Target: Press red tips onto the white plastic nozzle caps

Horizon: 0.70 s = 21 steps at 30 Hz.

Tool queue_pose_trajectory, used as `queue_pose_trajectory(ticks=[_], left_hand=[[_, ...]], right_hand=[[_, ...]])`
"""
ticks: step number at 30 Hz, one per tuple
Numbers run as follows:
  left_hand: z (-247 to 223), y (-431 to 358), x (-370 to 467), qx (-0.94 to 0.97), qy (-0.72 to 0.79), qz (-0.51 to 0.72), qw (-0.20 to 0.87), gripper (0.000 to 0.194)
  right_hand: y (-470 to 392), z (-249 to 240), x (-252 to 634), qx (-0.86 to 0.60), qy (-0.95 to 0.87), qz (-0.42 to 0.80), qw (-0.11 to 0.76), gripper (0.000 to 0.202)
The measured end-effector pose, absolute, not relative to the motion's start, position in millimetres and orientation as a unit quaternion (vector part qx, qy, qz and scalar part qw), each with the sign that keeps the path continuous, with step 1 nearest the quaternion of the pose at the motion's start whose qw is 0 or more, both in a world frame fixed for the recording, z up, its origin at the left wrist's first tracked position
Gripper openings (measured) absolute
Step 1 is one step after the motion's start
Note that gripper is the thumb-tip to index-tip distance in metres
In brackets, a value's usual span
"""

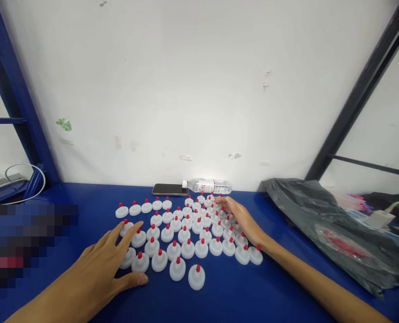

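Observation:
Several white nozzle caps with red tips (187, 248) stand upright in uneven rows on the blue table (165, 300). My left hand (101, 258) is open at the left end of the group, its thumb and fingers spread around a few caps and partly hiding them. The thumb lies beside a front cap (140, 262). Along the right side of the group rests my right hand (241, 220), open, with its fingers stretched toward the back and over or against the caps there. Its fingers cover some of those caps. One cap (196, 277) stands a little apart at the front.
A phone (170, 189) and a clear plastic bottle (208, 185) lie by the wall. On the right, a dark plastic bag (307, 224) carries a clear packet of red pieces (342, 244), with a white plug (381, 219) beyond. Frame posts stand at both sides.

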<state>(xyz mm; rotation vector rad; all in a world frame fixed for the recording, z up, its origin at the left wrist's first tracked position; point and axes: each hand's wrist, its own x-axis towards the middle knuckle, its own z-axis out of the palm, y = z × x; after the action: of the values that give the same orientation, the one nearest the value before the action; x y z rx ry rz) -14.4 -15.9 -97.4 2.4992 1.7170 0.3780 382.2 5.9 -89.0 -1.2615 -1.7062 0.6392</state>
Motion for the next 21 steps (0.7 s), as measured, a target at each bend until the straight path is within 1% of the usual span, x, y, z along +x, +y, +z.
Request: queue_pose_trajectory(ticks=[4, 7, 10, 15, 18, 21], left_hand=[[-81.2, -18.2, -13.5, 0.81, 0.575, 0.067, 0.095, 0.092], [-72.8, -21.7, -8.9, 0.808, 0.577, 0.067, 0.097, 0.089], [-68.2, -25.6, -3.1, 0.806, 0.579, 0.068, 0.099, 0.085], [-68.7, -30.6, 4.0, 0.806, 0.579, 0.1, 0.069, 0.073], [-70.7, -31.1, 5.6, 0.801, 0.587, 0.102, 0.056, 0.071], [-73.9, -28.7, 4.4, 0.808, 0.579, 0.092, 0.056, 0.069]], right_hand=[[11.1, -91.4, 388.4, -0.518, -0.664, 0.242, 0.482, 0.065], [19.9, -95.2, 400.8, -0.541, -0.632, 0.227, 0.507, 0.071], [26.9, -101.0, 410.0, -0.563, -0.608, 0.226, 0.513, 0.075], [24.6, -106.3, 406.6, -0.573, -0.623, 0.259, 0.465, 0.07], [18.2, -102.6, 399.4, -0.563, -0.645, 0.28, 0.434, 0.064], [13.3, -97.0, 394.0, -0.542, -0.661, 0.297, 0.425, 0.064]])
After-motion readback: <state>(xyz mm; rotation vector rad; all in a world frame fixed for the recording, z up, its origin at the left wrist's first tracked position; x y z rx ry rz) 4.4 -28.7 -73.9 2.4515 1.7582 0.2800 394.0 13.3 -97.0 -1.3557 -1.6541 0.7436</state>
